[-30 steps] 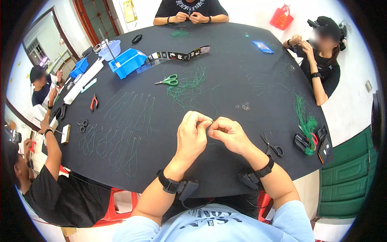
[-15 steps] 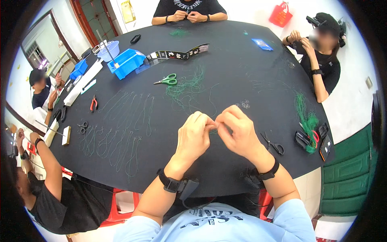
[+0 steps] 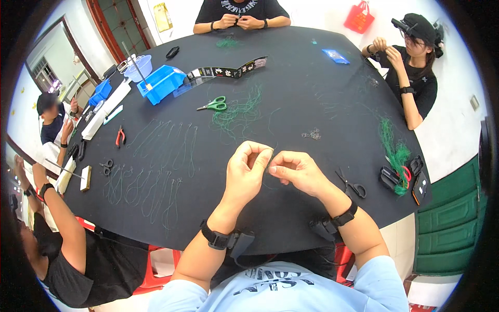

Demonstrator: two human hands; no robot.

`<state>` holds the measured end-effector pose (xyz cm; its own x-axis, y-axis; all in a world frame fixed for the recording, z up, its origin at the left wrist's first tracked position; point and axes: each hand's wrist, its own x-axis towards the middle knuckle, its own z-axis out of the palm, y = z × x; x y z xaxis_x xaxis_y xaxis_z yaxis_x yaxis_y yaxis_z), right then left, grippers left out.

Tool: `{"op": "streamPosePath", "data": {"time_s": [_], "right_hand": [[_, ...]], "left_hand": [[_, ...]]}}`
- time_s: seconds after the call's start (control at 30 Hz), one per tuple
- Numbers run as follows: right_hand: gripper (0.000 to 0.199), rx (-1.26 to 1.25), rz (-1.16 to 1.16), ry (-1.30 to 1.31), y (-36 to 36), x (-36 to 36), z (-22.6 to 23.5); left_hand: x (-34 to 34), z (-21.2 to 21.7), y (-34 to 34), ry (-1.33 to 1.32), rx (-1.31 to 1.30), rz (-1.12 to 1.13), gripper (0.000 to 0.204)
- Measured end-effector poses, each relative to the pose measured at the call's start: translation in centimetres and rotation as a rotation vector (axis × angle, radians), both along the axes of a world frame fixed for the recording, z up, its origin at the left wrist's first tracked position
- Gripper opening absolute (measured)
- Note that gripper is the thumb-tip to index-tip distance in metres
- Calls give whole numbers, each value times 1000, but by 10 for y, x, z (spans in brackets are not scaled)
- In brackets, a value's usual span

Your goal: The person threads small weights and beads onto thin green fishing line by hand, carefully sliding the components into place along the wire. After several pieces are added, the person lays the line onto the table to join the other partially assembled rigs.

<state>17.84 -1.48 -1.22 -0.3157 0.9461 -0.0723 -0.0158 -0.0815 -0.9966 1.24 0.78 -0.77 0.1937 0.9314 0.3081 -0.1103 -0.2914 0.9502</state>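
My left hand point(image 3: 248, 169) is closed, its thumb and index finger pinching a thin green thread point(image 3: 275, 147) above the near part of the table. Close against it, my right hand point(image 3: 299, 170) pinches at the same thread, its other fingers curled. A faint strand shows beneath the hands; any small piece at the fingertips is too tiny to make out. Beyond the hands lies a tangle of green thread point(image 3: 236, 115). A little pile of small metal rings or hooks point(image 3: 312, 134) sits past my right hand. To the left, several knotted thread lengths point(image 3: 150, 190) are laid out in rows.
Green-handled scissors point(image 3: 215, 104), black scissors point(image 3: 353, 186), small dark scissors point(image 3: 107, 166) and red pliers point(image 3: 120, 136) lie on the black table point(image 3: 208, 229). A blue bin point(image 3: 162, 86) stands far left; a green thread bundle point(image 3: 395, 151) lies right. Other people sit around the table.
My hands have tilted and shifted slightly left, and my right hand has dropped a little with its fingers turned toward the left. At the lower left, another person's arms have moved.
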Motion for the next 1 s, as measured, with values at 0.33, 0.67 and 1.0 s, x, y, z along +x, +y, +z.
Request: {"op": "streamPosePath", "data": {"time_s": [0.33, 0.67, 1.0], "right_hand": [[23, 166, -203, 7, -5, -3, 4], [9, 340, -390, 35, -11, -3, 17], [6, 680, -532, -100, -7, 3, 14]], "left_hand": [[2, 3, -2, 84, 103, 5, 8], [4, 4, -5, 95, 132, -40, 8], [6, 8, -10, -129, -88, -142, 10]]}}
